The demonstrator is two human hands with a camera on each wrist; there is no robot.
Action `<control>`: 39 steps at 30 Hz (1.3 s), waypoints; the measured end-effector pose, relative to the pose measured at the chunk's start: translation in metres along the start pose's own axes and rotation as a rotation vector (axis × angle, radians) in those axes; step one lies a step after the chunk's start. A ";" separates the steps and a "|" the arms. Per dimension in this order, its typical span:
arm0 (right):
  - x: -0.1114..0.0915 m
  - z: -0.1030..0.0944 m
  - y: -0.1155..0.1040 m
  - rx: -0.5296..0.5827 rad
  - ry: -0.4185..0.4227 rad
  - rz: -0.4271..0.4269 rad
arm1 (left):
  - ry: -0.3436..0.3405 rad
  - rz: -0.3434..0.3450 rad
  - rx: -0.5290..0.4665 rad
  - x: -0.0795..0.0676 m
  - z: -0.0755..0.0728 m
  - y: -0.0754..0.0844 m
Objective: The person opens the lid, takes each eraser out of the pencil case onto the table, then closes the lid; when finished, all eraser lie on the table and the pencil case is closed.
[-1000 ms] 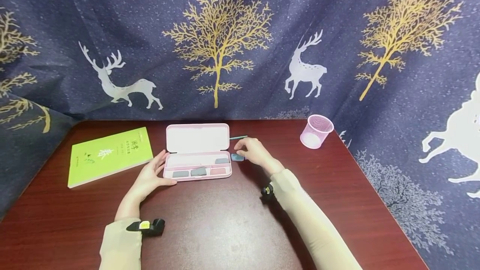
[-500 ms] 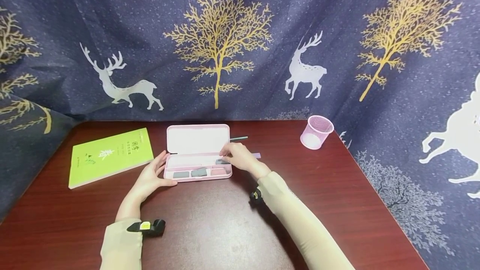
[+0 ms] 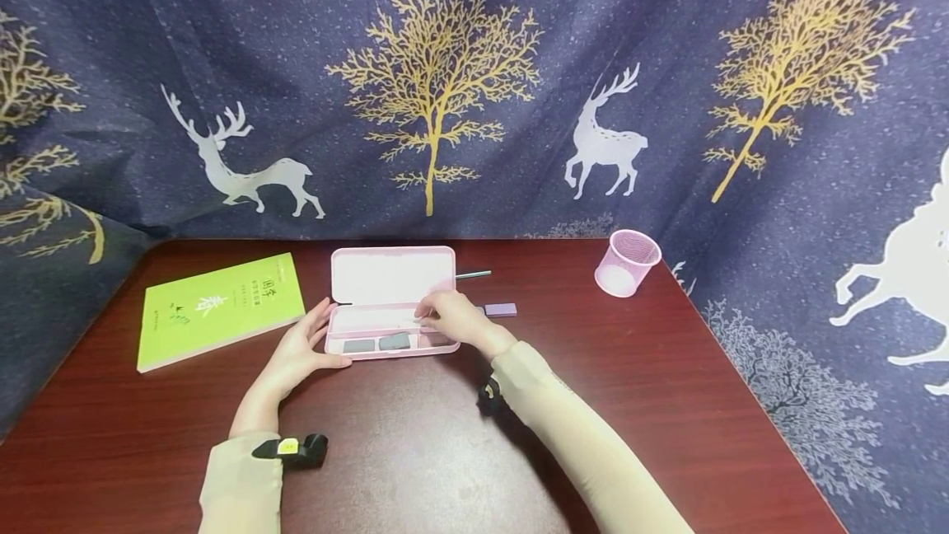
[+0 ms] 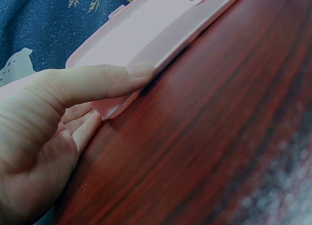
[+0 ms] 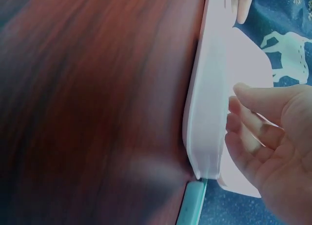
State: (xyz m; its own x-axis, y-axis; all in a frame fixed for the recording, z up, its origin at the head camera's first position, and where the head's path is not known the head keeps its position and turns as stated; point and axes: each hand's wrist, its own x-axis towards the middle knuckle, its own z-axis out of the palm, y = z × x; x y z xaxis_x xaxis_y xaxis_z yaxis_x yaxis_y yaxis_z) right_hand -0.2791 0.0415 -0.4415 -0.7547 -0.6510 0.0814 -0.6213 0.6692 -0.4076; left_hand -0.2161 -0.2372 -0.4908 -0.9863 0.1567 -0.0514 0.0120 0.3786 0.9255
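An opened pink pencil case [image 3: 393, 274] lies on the table, its lid tilted back. My left hand [image 3: 298, 346] grips its left end; in the left wrist view the thumb [image 4: 112, 81] lies along the front rim and other fingers reach under the end. My right hand [image 3: 463, 320] is over the right part of the case, fingers bent down inside it. The right wrist view shows the thumb [image 5: 258, 95] close to the forefinger; the case wall hides what lies between. Two grey blocks [image 3: 395, 341] sit in the front compartment.
Right of the case lies a purple block [image 3: 500, 310], partly behind my right wrist. A thin green stick [image 3: 474, 274] lies by the lid. A green book [image 3: 222, 307] is at the left, a pink mesh pen cup [image 3: 626, 262] at the back right.
My right hand has moved left from beside the case to over its right compartments. The purple block has come into view behind it. My left hand has stayed in place.
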 end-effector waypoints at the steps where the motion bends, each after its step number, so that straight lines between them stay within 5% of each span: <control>1: 0.001 0.001 -0.001 -0.005 -0.005 0.004 | -0.001 0.000 0.001 0.000 0.000 0.000; 39: 0.005 0.007 -0.013 -0.056 -0.013 -0.042 | -0.005 0.012 0.003 -0.002 0.000 0.003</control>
State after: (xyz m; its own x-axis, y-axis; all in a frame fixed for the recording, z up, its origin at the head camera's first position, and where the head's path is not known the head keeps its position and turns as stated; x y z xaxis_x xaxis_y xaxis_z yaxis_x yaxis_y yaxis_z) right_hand -0.2738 0.0271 -0.4425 -0.7251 -0.6833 0.0850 -0.6633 0.6600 -0.3527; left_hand -0.2145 -0.2367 -0.4878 -0.9853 0.1653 -0.0424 0.0240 0.3797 0.9248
